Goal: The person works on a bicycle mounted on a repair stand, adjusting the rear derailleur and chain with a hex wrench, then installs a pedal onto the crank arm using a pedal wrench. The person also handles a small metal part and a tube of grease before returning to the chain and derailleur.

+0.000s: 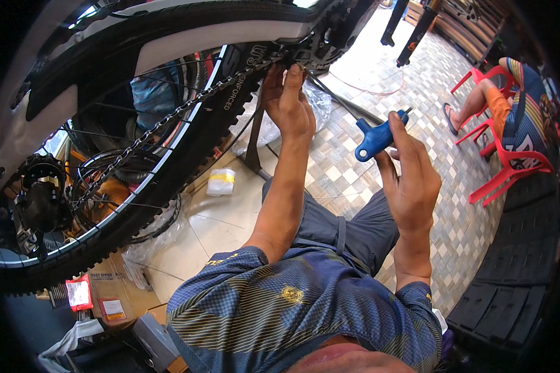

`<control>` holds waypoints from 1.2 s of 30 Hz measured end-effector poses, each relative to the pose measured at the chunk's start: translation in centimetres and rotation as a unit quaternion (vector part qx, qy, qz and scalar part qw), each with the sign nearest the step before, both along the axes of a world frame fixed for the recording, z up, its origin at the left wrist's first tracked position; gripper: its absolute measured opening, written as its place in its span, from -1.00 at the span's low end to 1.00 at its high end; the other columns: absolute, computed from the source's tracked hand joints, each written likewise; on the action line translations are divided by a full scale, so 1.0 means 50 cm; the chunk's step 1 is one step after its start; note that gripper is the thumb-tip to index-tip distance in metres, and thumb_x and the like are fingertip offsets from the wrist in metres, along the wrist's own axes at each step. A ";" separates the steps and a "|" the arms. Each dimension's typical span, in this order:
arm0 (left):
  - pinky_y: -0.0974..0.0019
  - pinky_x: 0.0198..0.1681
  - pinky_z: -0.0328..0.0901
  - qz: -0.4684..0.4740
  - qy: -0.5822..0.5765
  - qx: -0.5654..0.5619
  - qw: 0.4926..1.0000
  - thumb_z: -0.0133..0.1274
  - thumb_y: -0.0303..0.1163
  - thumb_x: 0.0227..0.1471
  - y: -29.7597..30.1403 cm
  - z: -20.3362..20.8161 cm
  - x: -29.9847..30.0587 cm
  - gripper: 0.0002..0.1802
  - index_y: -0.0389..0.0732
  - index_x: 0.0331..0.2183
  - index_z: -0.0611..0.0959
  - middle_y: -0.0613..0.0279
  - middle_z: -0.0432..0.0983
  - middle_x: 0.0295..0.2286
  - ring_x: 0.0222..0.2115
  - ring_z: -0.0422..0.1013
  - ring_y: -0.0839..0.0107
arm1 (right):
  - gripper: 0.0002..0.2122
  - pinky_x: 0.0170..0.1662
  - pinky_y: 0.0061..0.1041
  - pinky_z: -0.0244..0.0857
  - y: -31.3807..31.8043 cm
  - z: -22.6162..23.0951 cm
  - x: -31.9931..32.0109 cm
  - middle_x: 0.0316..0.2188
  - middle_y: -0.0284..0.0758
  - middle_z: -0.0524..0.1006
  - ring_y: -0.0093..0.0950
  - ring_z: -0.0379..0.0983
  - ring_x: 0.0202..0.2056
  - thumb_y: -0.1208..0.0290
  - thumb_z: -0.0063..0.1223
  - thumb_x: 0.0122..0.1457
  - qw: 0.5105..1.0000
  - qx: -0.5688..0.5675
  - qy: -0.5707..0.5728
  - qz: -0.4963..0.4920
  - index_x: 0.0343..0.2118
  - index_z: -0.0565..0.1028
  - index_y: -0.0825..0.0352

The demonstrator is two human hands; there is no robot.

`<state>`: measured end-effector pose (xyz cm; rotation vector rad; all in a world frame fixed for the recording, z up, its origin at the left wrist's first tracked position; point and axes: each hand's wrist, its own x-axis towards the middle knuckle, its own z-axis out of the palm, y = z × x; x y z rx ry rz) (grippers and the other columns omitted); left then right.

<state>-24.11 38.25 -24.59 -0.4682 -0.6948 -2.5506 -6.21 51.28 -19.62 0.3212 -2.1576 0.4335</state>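
Note:
A blue-handled hex key [373,142] is gripped between the thumb and fingers of my right hand [415,180]. Its long thin shaft slants up and left toward the bicycle's chainring [322,55]. Up beside that chainring, my left hand [288,107] has its fingers curled closed, thumb raised, right where the bicycle chain [190,102] meets it. What lies between those fingertips is hidden. From there the chain runs down and left to the rear derailleur [42,202], passing in front of the knobby rear tyre [196,165].
A white packet with a yellow band [221,182] and clear plastic lie on the tiled floor [348,180]. Cardboard boxes [109,276] sit at lower left. At right, another person [521,102] is seated among red plastic chairs [510,165]. A fork [417,36] hangs at the top.

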 end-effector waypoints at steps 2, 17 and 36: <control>0.14 -0.04 0.27 -0.001 -0.002 0.001 1.000 0.25 -0.37 0.04 0.000 0.001 0.000 -0.67 -0.11 -0.13 0.57 0.34 0.55 -0.21 -0.16 0.42 0.49 | -0.56 -0.38 -0.44 0.36 -0.001 0.021 0.010 -0.34 -0.30 0.52 -0.41 0.48 -0.36 0.45 0.40 -0.07 0.994 0.080 -0.008 -0.076 -0.05 0.59 0.33; 0.19 -0.03 0.31 -0.096 -0.015 0.047 0.994 0.29 -0.19 0.04 -0.007 -0.020 -0.021 -0.69 -0.05 -0.25 0.53 0.34 0.45 -0.20 -0.12 0.35 0.37 | -0.53 -0.33 -0.53 0.43 -0.027 -0.007 0.003 -0.19 -0.16 0.61 -0.42 0.58 -0.35 0.66 0.21 0.09 0.979 -0.132 -0.013 0.158 0.11 0.45 0.33; 0.26 -0.11 0.30 -0.003 0.013 0.017 1.000 0.25 -0.18 0.08 0.005 -0.016 -0.024 -0.68 -0.15 -0.24 0.53 0.30 0.49 -0.32 -0.25 0.41 0.41 | -0.55 -0.37 -0.55 0.47 -0.017 -0.017 -0.026 -0.10 -0.20 0.61 -0.44 0.62 -0.35 0.63 0.13 0.17 0.980 -0.146 0.041 0.128 0.15 0.40 0.33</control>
